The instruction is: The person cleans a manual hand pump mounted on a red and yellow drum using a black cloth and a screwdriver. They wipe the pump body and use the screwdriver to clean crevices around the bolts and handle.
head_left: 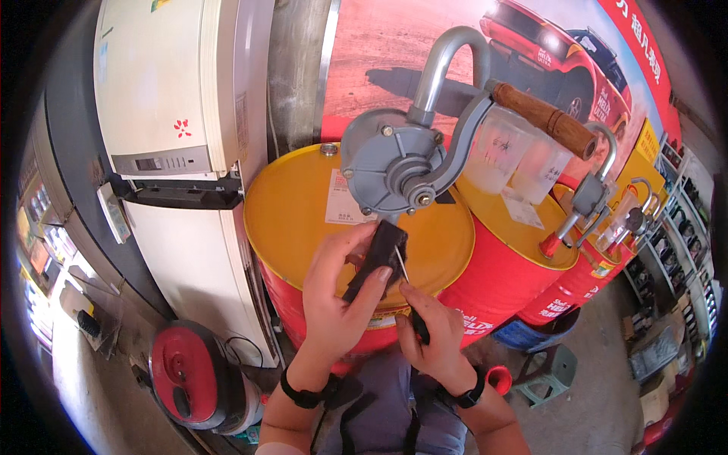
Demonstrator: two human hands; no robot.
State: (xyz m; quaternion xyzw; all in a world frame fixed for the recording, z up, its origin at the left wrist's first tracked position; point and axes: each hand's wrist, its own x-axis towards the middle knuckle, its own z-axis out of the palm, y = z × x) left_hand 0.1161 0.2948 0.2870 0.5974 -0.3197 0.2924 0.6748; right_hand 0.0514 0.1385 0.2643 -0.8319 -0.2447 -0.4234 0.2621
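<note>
Upper left: white cabinet [186,250], upright, with a grey control strip [161,161]. Lower left: red-and-black vacuum cleaner [182,368] on the floor. Top centre to upper right: poster [379,45] showing a red car. Right of centre: red drum [497,277], yellow lid, two translucent jugs [497,152] standing on it. Lower right: green stool [547,373]. Far right: stocked shelves [688,227].

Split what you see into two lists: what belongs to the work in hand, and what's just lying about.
Work in hand:
- black block, in the left grip
- thin metal tool with dark handle, in the right grip
- perhaps the grey crank pump just beyond

Just about:
- red-topped machine on the floor
- green stool
- white cabinet
</note>
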